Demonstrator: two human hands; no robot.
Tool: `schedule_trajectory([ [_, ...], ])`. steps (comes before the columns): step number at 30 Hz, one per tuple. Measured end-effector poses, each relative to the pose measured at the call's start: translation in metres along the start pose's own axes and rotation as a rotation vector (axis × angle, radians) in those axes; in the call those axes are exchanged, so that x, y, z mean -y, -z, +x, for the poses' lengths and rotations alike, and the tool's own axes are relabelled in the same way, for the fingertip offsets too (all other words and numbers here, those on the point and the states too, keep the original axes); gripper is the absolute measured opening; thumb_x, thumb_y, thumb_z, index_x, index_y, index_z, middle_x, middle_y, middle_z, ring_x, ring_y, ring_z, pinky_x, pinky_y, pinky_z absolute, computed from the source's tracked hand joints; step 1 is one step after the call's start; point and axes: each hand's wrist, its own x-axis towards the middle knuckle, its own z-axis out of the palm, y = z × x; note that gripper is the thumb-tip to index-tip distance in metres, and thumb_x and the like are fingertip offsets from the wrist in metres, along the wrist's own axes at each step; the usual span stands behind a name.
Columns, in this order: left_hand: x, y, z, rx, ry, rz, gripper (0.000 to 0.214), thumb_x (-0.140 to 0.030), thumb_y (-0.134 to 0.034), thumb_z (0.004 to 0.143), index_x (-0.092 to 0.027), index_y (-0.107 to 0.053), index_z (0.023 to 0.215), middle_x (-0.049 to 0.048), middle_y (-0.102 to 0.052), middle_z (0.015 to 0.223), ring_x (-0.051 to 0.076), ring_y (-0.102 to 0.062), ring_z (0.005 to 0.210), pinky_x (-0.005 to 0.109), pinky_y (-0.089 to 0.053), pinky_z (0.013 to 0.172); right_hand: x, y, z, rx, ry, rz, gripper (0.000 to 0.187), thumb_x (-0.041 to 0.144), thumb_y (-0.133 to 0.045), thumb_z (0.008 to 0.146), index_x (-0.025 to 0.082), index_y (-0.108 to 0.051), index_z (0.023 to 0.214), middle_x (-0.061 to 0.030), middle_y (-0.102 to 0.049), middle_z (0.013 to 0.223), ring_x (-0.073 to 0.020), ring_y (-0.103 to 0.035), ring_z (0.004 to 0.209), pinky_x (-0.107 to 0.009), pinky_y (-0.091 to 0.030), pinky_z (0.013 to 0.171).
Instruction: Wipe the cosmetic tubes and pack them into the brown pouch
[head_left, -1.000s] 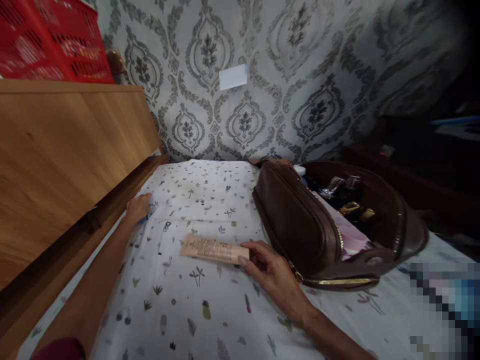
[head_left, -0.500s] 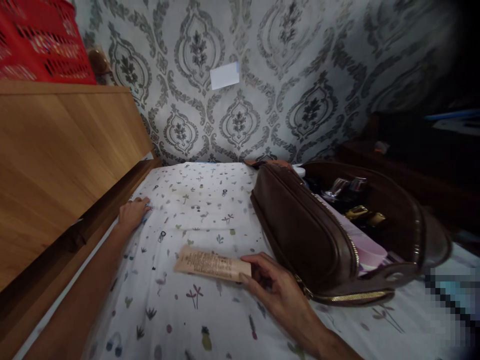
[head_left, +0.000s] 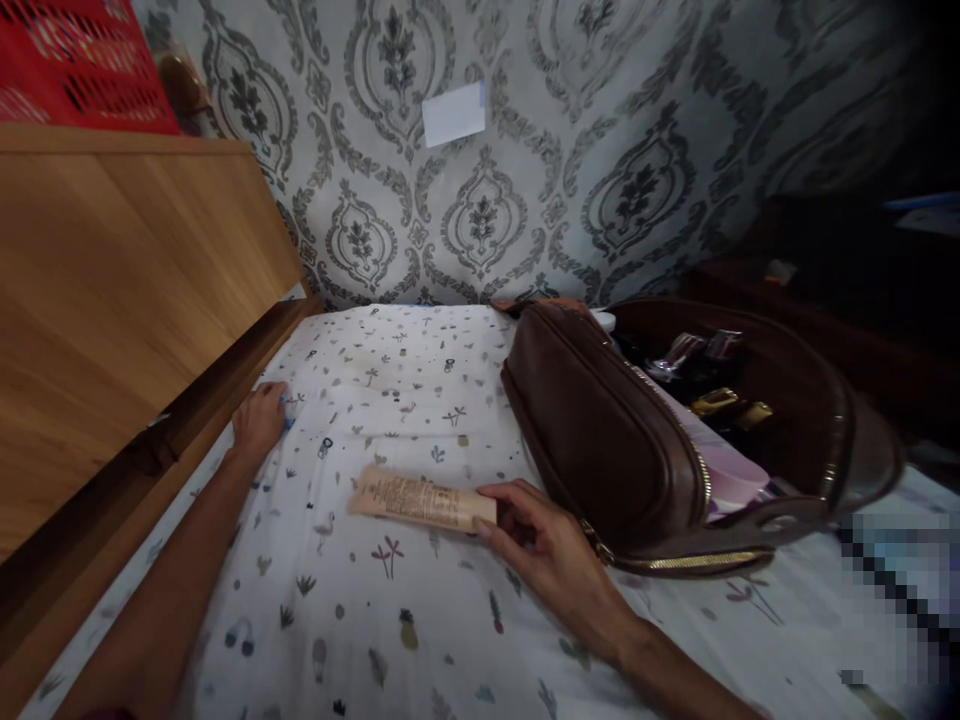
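My right hand (head_left: pixel 551 545) pinches the cap end of a beige squeeze tube (head_left: pixel 424 500) between thumb and fingers. The tube lies roughly level over the patterned white sheet (head_left: pixel 390 390), small printed text facing up; whether it touches the cloth I cannot tell. Just right of that hand stands a brown zip-up toiletry bag (head_left: pixel 600 430), its top unzipped. Inside it show pink items (head_left: pixel 731 475) and shiny silver and gold caps (head_left: pixel 716 402). Far to the left, my left hand (head_left: pixel 259 415) rests closed at the sheet's edge, a bit of blue showing by its fingers.
A wooden cabinet (head_left: pixel 142 250) borders the bed on the left, with a red plastic basket (head_left: pixel 82 70) on top. Behind is a patterned wall (head_left: pixel 480 220) bearing a white card (head_left: pixel 454 115). Dark furniture stands beyond the bag on the right.
The view has tipped down slightly, so most things sit higher in the picture. My right hand keeps its grip on the tube; my left hand stays at the sheet's edge.
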Motion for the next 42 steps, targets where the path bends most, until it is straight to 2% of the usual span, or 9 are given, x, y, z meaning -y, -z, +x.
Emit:
schedule_trajectory([
  [6,-0.003,-0.003,-0.019,0.054,-0.394,-0.137,0.045,-0.016,-0.042,0.095,-0.028,-0.066,0.132,0.0032,-0.065,0.136,0.022,-0.056,0.13,0.034,-0.05,0.104,0.001,0.001,0.0,0.004,0.002,-0.033,0.024,0.039,-0.062,0.087,0.021,-0.071,0.099,-0.0025,-0.063,0.078,-0.0163,-0.058,0.066,-0.029,-0.047,0.058],
  [12,0.023,0.01,-0.04,0.024,-0.111,0.048,0.042,-0.019,-0.038,0.097,-0.021,-0.066,0.129,0.0127,-0.064,0.132,0.032,-0.056,0.124,0.044,-0.056,0.09,-0.003,0.001,0.0,0.001,0.037,-0.039,0.024,0.038,-0.062,0.087,0.021,-0.07,0.099,-0.0033,-0.065,0.08,-0.0162,-0.058,0.067,-0.03,-0.048,0.06],
  [16,0.02,0.022,-0.082,-0.108,-0.18,-0.023,0.042,-0.02,-0.037,0.098,-0.021,-0.065,0.129,0.0109,-0.065,0.126,0.029,-0.059,0.119,0.04,-0.055,0.091,-0.003,-0.001,-0.001,0.004,0.041,-0.031,0.023,0.038,-0.062,0.086,0.021,-0.07,0.098,-0.0039,-0.065,0.08,-0.0161,-0.059,0.066,-0.029,-0.048,0.059],
  [20,0.033,0.017,-0.117,-0.088,-0.162,-0.026,0.04,-0.02,-0.039,0.095,-0.021,-0.068,0.123,0.0099,-0.066,0.12,0.028,-0.062,0.114,0.037,-0.055,0.086,-0.002,-0.002,-0.002,0.002,0.038,-0.037,0.023,0.038,-0.062,0.084,0.021,-0.07,0.098,-0.0037,-0.066,0.08,-0.0156,-0.059,0.065,-0.029,-0.048,0.059],
  [26,0.056,0.017,-0.109,-0.059,-0.071,-0.006,0.037,-0.021,-0.037,0.096,-0.016,-0.067,0.118,0.0137,-0.063,0.118,0.032,-0.062,0.112,0.041,-0.053,0.087,0.0,-0.003,-0.004,-0.019,0.028,-0.06,0.024,0.037,-0.065,0.084,0.021,-0.071,0.101,-0.0029,-0.066,0.08,-0.0164,-0.06,0.067,-0.029,-0.05,0.061],
  [29,0.023,0.038,-0.112,-0.175,-0.194,-0.237,0.033,-0.021,-0.039,0.097,-0.015,-0.065,0.117,0.011,-0.064,0.11,0.026,-0.064,0.106,0.038,-0.053,0.093,-0.003,-0.005,-0.004,-0.021,0.016,-0.025,0.029,0.039,-0.066,0.085,0.02,-0.07,0.106,-0.0033,-0.066,0.083,-0.0168,-0.062,0.069,-0.03,-0.051,0.061],
  [32,-0.043,0.063,-0.135,-0.295,-0.399,-0.494,0.031,-0.029,-0.04,0.103,-0.019,-0.061,0.122,0.0076,-0.064,0.109,0.021,-0.064,0.099,0.033,-0.054,0.088,-0.006,-0.005,-0.004,-0.023,0.009,-0.003,0.031,0.04,-0.067,0.085,0.02,-0.071,0.107,-0.0033,-0.064,0.084,-0.0163,-0.062,0.069,-0.03,-0.053,0.063],
  [37,-0.141,0.067,-0.169,-0.15,-1.045,-0.528,0.04,-0.037,-0.043,0.105,-0.021,-0.047,0.141,0.0133,-0.061,0.128,0.026,-0.059,0.117,0.043,-0.051,0.099,-0.004,-0.005,-0.005,-0.022,0.048,-0.017,0.03,0.047,-0.069,0.085,0.02,-0.072,0.099,-0.0032,-0.066,0.083,-0.0156,-0.061,0.068,-0.03,-0.052,0.063],
  [42,-0.128,0.04,-0.146,-0.063,-0.964,-0.439,0.044,-0.049,-0.059,0.096,-0.018,-0.058,0.127,0.011,-0.064,0.112,0.025,-0.063,0.099,0.041,-0.052,0.087,-0.001,-0.002,-0.005,-0.032,0.072,-0.044,0.03,0.046,-0.068,0.086,0.019,-0.072,0.099,-0.0033,-0.064,0.083,-0.0157,-0.06,0.07,-0.029,-0.05,0.064],
])
